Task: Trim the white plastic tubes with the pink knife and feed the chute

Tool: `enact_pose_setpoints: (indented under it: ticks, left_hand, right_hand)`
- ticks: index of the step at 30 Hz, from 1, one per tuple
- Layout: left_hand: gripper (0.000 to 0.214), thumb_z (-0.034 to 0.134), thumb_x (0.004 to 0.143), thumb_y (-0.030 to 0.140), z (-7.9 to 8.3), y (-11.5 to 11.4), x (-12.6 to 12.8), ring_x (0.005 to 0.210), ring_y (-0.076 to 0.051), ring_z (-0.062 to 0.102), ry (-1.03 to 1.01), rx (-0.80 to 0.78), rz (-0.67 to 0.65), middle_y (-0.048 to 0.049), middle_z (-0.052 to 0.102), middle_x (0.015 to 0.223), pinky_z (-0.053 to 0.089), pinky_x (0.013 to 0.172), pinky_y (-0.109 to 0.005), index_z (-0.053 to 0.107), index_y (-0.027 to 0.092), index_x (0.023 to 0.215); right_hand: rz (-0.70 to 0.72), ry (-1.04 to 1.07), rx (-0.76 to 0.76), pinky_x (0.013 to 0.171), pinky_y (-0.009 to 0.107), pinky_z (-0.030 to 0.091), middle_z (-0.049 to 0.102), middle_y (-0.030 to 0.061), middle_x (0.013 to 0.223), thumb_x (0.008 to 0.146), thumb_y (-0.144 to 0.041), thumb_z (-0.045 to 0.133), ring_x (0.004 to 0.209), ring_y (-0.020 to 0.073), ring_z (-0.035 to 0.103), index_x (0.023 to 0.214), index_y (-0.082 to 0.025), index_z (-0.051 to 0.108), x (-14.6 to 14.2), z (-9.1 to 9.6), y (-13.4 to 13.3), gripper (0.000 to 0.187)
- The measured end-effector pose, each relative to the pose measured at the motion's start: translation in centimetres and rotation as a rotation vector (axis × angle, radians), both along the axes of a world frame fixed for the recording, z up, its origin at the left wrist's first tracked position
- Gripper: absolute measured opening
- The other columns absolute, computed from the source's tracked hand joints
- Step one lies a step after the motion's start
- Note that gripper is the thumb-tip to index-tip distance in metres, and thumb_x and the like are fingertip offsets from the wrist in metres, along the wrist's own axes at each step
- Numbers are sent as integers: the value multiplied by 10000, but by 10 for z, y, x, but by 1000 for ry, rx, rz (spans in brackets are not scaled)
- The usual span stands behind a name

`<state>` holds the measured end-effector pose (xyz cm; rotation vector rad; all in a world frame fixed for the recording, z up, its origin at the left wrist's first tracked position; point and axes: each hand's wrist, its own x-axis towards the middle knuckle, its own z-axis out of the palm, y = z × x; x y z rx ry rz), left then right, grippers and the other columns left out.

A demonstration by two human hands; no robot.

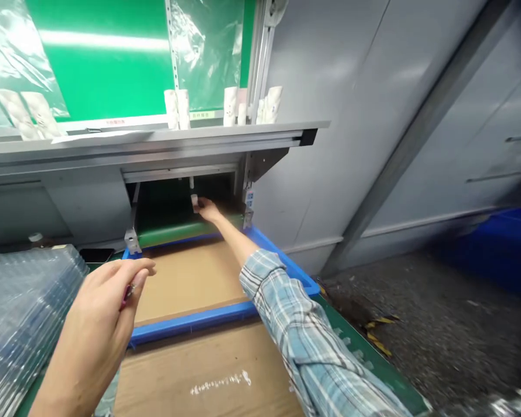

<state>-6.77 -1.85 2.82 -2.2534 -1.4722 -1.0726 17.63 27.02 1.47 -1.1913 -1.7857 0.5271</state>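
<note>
My right hand [208, 209] reaches through the opening under the shelf, over the end of a green conveyor belt [178, 233]. Its fingers are closed on a small whitish cylindrical piece [194, 202]. Another small white piece [191, 182] shows farther back in the dark opening. My left hand [108, 295] is raised at the lower left, with thumb and fingers curled together. A small purple-red thing with a shiny metal part [128, 295] shows between them; mostly hidden, its kind cannot be made out. Below the belt end stands a blue tray [195, 318] with a flat cardboard sheet [186, 281] in it.
Stacked clear plastic trays [21, 313] stand at the left, near a dark flat object [96, 255]. Several white cylindrical pieces [183, 109] stand upright on the shelf [156, 145]. A brown board with white writing [208, 370] lies in front. A grey wall [321, 116] rises at the right.
</note>
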Motion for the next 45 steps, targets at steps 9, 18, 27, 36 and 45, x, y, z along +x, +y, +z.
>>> enact_pose_setpoints:
  ticks: [9,18,27,36,45]
  left_hand:
    - [497,598,1038,593,-5,17,16,645,-168,687,-129,-203,80,18,819,961,485,611,-268,650,318,1449]
    - [377,693,1011,556,-1,14,33,567,-112,492,-201,-233,-281,50,672,689,413,553,-206,819,258,1205]
    - [344,715,1008,527,0,9,40,556,-108,470,-190,-209,-280,50,641,661,400,515,-202,828,244,1169]
    - [332,710,1039,499,0,9,40,551,-102,528,-128,-135,-341,33,755,774,430,521,-200,807,239,1220]
    - [290,743,1041,431,-3,7,37,662,-92,676,-150,-79,-370,14,845,1051,512,628,-175,764,272,1282]
  right_hand:
    - [376,-194,230,951,327,567,680,24,1217,926,-226,861,1040,194,692,1261,-288,762,14,1,-158,355]
    - [496,209,202,820,290,606,756,37,1142,925,-417,896,984,194,722,1250,-280,772,38,-7,-240,374]
    - [543,296,28,785,303,626,816,26,1088,880,-516,910,880,190,740,1220,-278,801,46,-7,-236,430]
    - [559,263,120,827,308,627,845,25,1124,905,-475,905,929,200,775,1212,-278,815,47,-9,-237,375]
    - [601,316,29,985,341,664,843,30,1212,953,-383,862,1061,209,812,1313,-277,785,47,-5,-242,384]
